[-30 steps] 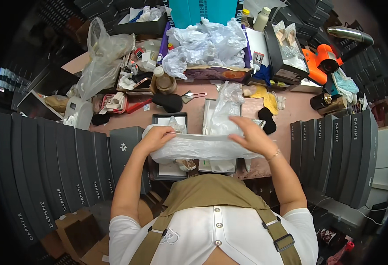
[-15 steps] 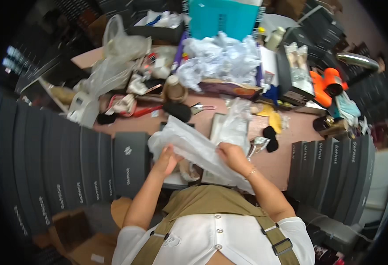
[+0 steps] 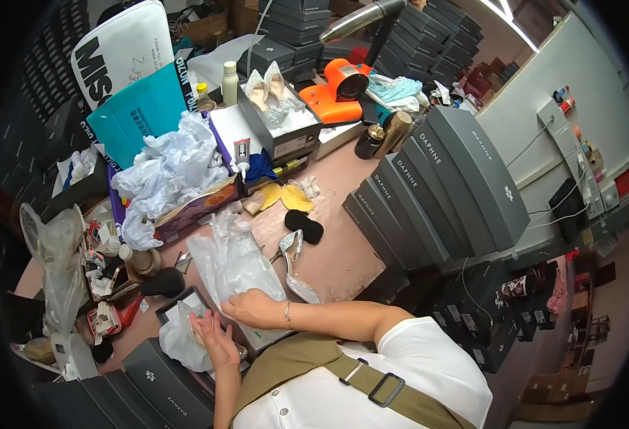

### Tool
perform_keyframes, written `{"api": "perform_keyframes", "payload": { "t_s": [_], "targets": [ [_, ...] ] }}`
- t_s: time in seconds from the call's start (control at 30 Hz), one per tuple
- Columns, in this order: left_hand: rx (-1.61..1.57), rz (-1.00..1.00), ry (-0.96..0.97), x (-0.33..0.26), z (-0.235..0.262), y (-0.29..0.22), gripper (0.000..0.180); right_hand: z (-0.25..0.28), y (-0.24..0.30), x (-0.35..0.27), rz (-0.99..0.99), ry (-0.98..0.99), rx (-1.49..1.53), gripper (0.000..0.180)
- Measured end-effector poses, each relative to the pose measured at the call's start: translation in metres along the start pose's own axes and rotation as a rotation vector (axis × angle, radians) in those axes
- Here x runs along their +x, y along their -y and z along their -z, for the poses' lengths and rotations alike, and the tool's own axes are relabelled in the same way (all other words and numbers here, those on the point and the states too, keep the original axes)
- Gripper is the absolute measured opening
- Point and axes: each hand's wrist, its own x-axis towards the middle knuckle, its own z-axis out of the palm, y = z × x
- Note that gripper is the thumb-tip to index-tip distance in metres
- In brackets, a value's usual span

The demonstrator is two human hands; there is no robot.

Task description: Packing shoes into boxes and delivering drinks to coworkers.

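Observation:
My left hand (image 3: 216, 340) is open, fingers spread, against crumpled white tissue paper (image 3: 183, 342) in an open dark shoe box (image 3: 165, 312). Beside it my right hand (image 3: 255, 310) has its fingers curled at the lower end of a whitish translucent sheet (image 3: 237, 261); what they hold, if anything, is hidden. That sheet lies over a flat box part, partly under my right wrist. A silver glittery high-heeled shoe (image 3: 298, 275) lies on the pinkish table (image 3: 346, 250), right of the sheet. Something shiny shows by my left wrist, too covered to name.
Stacked grey shoe boxes (image 3: 429, 189) stand at the right, more (image 3: 164, 390) at the lower left. Behind are a purple-edged box of crumpled paper (image 3: 175, 171), a box with silver shoes (image 3: 278, 107), and an orange device (image 3: 339, 89). A black pad (image 3: 303, 227) lies near the shoe.
The view has turned to the right. The tissue sheet that was stretched between my hands is now bunched in the shoe box. My left hand has opened, and my right hand has moved closer to it.

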Motion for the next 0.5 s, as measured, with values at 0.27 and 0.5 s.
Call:
{"api": "perform_keyframes", "payload": {
  "t_s": [0.27,0.5],
  "targets": [
    [0.085,-0.003,0.022,0.033,0.007,0.006,0.04,-0.002,0.004,0.005,0.036,0.05,-0.126,0.024],
    [-0.501,0.357,0.25,0.044,0.025,0.029,0.035,0.032,0.004,-0.004,-0.044,-0.068,0.304,0.019]
  ]
}}
